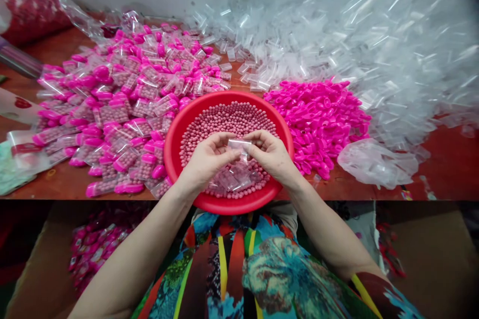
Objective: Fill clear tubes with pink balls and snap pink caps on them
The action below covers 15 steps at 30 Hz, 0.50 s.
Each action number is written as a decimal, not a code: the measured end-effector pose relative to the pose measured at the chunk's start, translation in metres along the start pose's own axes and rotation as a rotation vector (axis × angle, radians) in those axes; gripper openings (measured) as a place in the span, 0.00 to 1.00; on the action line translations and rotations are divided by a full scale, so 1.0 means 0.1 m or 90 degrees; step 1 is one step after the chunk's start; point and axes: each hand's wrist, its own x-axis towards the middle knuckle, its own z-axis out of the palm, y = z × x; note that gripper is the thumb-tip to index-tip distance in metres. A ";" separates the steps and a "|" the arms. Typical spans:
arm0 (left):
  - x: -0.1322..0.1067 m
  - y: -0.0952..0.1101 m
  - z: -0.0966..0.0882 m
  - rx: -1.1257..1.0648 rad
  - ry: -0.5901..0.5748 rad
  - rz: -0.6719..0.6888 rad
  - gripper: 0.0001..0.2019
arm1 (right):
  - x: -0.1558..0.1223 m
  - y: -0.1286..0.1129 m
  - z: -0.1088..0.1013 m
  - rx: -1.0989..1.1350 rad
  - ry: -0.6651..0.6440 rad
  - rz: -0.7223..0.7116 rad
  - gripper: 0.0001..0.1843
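Note:
A red bowl (pixel 179 129) full of small pink beads (pixel 228 117) sits at the table's front edge. Over it, my left hand (pixel 207 159) and my right hand (pixel 273 154) meet, both pinching one clear plastic tube (pixel 240 144) between fingertips. The tube lies sideways just above the beads. A few more clear tubes (pixel 239 177) rest on the beads under my hands.
Left of the bowl lies a heap of filled tubes with pink caps (pixel 123 94). Loose pink caps (pixel 322 114) pile up on the right, with a big mound of empty clear tubes (pixel 359 45) behind. A box with more filled tubes (pixel 92 244) sits below the table.

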 end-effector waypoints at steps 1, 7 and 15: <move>0.00 0.02 0.00 0.109 -0.006 0.060 0.19 | 0.00 0.01 -0.01 -0.012 0.009 -0.001 0.12; 0.19 0.18 -0.08 0.694 -0.151 0.311 0.13 | 0.08 0.07 -0.05 -0.196 0.029 -0.054 0.09; 0.98 0.06 -0.01 0.997 -0.171 0.225 0.07 | -0.15 -0.07 0.05 -0.552 -0.027 -0.271 0.14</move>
